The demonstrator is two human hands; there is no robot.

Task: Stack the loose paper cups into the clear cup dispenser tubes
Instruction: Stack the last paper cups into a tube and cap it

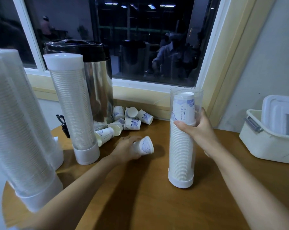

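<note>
I see my left hand curled round a paper cup that pokes out past the fingers, while my right hand grips the open dispenser tube at mid-height.

Your single head camera looks forward and down, close over the wooden table, facing the window.
</note>
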